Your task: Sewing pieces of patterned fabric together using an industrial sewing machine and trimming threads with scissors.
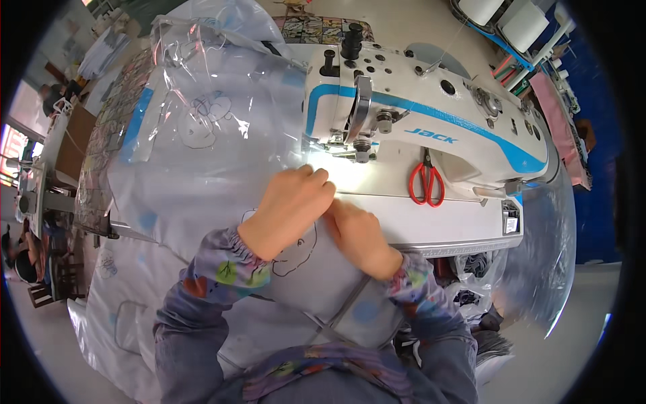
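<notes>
A pale grey sheet, printed with line drawings and blue dots, spreads over the machine table and down across my lap. Part of it has a glossy clear plastic layer. My left hand is closed at the sheet's edge, just in front of the lit needle area of a white and blue sewing machine. Close beside it, my right hand is closed too, its fingers meeting the left ones at the same edge. The fingertips of both hands are mostly hidden, and so is the exact grip.
Red-handled scissors lie on the machine bed under the arm. White thread cones stand at the far right. Below the table's right side are plastic bags with dark contents. Other people sit at the far left.
</notes>
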Motion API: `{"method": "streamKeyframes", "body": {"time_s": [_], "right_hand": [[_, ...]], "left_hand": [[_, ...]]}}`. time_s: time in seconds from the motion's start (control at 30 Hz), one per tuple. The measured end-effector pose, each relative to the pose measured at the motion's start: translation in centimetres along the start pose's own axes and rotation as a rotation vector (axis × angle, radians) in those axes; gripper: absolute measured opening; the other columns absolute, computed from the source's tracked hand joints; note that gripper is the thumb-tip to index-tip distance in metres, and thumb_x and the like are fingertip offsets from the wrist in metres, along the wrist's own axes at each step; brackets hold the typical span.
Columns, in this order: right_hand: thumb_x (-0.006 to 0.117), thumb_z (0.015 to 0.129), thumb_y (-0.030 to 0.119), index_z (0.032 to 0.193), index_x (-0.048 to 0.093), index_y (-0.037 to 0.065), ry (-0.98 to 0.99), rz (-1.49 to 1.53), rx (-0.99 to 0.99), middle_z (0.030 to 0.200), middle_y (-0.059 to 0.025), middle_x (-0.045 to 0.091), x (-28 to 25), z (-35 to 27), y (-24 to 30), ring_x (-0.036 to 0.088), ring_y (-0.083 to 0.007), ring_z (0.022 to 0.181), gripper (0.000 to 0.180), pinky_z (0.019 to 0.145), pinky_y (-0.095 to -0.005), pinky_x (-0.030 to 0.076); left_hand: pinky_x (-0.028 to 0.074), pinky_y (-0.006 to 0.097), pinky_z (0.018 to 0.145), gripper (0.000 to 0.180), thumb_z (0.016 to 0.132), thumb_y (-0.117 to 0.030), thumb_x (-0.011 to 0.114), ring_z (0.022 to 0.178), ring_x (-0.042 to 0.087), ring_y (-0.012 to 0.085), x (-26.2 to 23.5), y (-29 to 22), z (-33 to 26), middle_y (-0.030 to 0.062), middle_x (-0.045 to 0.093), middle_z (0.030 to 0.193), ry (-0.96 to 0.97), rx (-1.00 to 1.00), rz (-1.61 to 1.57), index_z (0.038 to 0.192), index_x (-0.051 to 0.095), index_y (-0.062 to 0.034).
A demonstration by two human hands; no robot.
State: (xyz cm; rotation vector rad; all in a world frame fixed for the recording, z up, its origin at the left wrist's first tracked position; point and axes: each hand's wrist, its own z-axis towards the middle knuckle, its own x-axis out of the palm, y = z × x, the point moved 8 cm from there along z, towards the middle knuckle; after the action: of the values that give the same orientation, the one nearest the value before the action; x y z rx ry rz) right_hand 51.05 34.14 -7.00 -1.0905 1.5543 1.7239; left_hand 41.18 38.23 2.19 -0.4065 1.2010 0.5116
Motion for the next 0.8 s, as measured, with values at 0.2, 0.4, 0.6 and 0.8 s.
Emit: {"method": "streamKeyframes", "body": {"time_s": [0.2,0.4,0.6,0.8], "right_hand": [[0.065,0.1,0.019,0.14,0.065,0.01,-0.084,-0.113,-0.158,0.09,-0.009,0.069,-2.2,-1.4,0.3,0.07,-0.0335,0.067,0.041,0.058,-0.0477,0.057],[0.067,0.1,0.022,0.14,0.067,0.014,-0.146,-0.223,-0.181,0.087,-0.0064,0.064,-2.8,-0.7,0.9,0.068,-0.0281,0.062,0.04,0.052,-0.0419,0.054],[0.067,0.101,0.025,0.137,0.067,0.015,-0.237,-0.265,-0.157,0.089,-0.0078,0.061,-2.8,1.1,1.3,0.067,-0.0266,0.06,0.037,0.051,-0.0403,0.053],[0.066,0.102,0.028,0.134,0.068,0.016,-0.328,-0.3,-0.102,0.09,-0.008,0.06,-2.1,2.8,1.0,0.068,-0.0256,0.061,0.034,0.051,-0.04,0.053]], "left_hand": [[0.056,0.036,0.077,0.011,0.078,-0.008,0.07,0.09,0.066,0.0212,2.2,0.0,-3.0,0.004,0.063,0.091,-0.034,-0.109,-0.052,0.089,0.07,-0.0063],[0.053,0.035,0.079,0.01,0.08,-0.009,0.071,0.091,0.065,0.0212,3.3,0.8,-2.2,0.0035,0.063,0.092,-0.068,-0.122,-0.012,0.089,0.071,-0.0075],[0.053,0.036,0.082,0.011,0.078,-0.008,0.072,0.094,0.065,0.022,3.8,2.3,-0.7,0.0041,0.063,0.093,-0.056,-0.096,0.025,0.089,0.071,-0.0074],[0.052,0.036,0.089,0.013,0.077,-0.009,0.073,0.097,0.065,0.0229,3.4,3.2,0.1,0.0045,0.063,0.097,-0.111,-0.062,0.068,0.09,0.07,-0.008]]}}
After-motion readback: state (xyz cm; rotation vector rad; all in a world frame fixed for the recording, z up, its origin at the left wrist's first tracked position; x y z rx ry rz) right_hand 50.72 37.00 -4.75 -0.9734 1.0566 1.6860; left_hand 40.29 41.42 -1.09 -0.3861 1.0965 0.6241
